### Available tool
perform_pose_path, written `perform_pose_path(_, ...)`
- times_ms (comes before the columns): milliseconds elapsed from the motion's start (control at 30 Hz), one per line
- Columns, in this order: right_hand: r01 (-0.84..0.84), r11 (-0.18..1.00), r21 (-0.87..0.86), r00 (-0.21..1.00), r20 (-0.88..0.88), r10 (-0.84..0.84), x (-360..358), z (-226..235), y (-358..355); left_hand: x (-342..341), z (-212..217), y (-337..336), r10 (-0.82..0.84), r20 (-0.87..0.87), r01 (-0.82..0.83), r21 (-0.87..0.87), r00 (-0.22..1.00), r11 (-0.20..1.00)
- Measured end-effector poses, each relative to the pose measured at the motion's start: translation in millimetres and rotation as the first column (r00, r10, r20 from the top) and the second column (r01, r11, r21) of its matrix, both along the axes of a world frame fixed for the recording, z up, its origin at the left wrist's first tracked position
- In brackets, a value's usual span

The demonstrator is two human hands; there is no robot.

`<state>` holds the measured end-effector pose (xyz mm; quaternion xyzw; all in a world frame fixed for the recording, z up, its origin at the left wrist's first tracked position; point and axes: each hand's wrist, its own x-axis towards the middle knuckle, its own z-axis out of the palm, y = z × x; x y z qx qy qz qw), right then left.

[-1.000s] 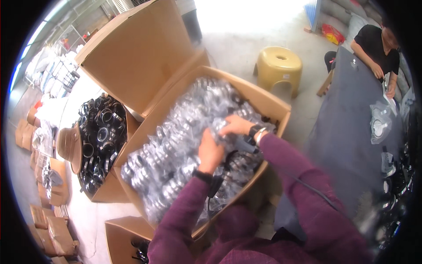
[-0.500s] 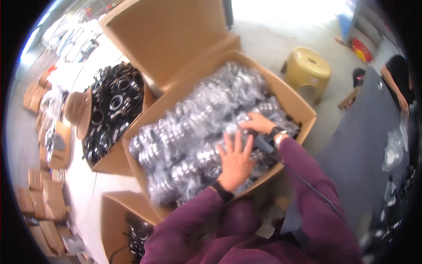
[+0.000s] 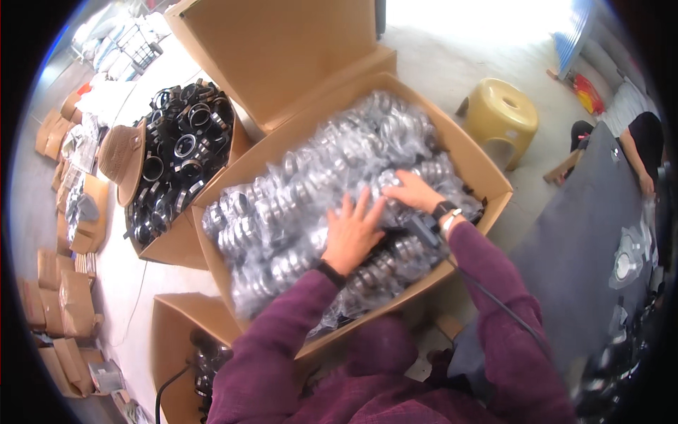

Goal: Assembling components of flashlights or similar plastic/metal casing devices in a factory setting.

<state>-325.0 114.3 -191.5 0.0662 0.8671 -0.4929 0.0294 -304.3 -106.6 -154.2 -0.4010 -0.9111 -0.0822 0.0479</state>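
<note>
A big cardboard box (image 3: 487,212) holds rows of shiny metal rings in clear plastic wrap (image 3: 282,205). My left hand (image 3: 353,237) lies on the wrapped rings near the middle, its fingers spread and nothing in them. Beside it on the right, my right hand (image 3: 415,192) rests on the wrap with fingers stretched out; the undersides of its fingertips are hidden. Near my right wrist is a small dark device (image 3: 421,230), and a cable runs along that forearm.
To the left stands a carton of black rings (image 3: 187,162) with a straw hat (image 3: 121,159) on its edge. Another open carton (image 3: 173,318) sits at lower left. A yellow stool (image 3: 503,116) stands at the back right. Another person's hand (image 3: 646,185) shows beyond a grey surface (image 3: 565,247).
My left hand has slid left and away from me across the wrapped rings. The right hand stays in nearly the same spot on them.
</note>
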Motion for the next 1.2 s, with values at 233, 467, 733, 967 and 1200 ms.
perform_pose_path(233, -0.019, 0.999, 0.044, 0.999, 0.028, 0.017, -1, 10, -3, -1, -1, 5, 0.069, 0.107, -0.082, 0.123, 0.992, 0.989)
perform_pose_path(467, 0.059, 0.960, 0.273, 0.998, -0.008, -0.059, 10, 3, 3, -6, 5, 12, 0.155, 0.118, -0.161, 0.041, 0.981, 0.986)
perform_pose_path(733, 0.171, 0.950, 0.261, 0.982, -0.125, -0.142, 18, 5, -12, -9, -1, 7, 0.021, 0.241, -0.072, 0.206, 0.970, 0.976)
perform_pose_path(967, 0.344, 0.831, 0.438, 0.934, -0.254, -0.254, 20, 3, -14, -8, 1, 14, -0.003, 0.140, -0.025, 0.198, 0.990, 0.980)
perform_pose_path(1200, 0.364, 0.907, 0.211, 0.883, -0.390, -0.263, 15, 7, -62, -6, -4, 11, -0.024, -0.006, 0.024, 0.377, 1.000, 0.926)
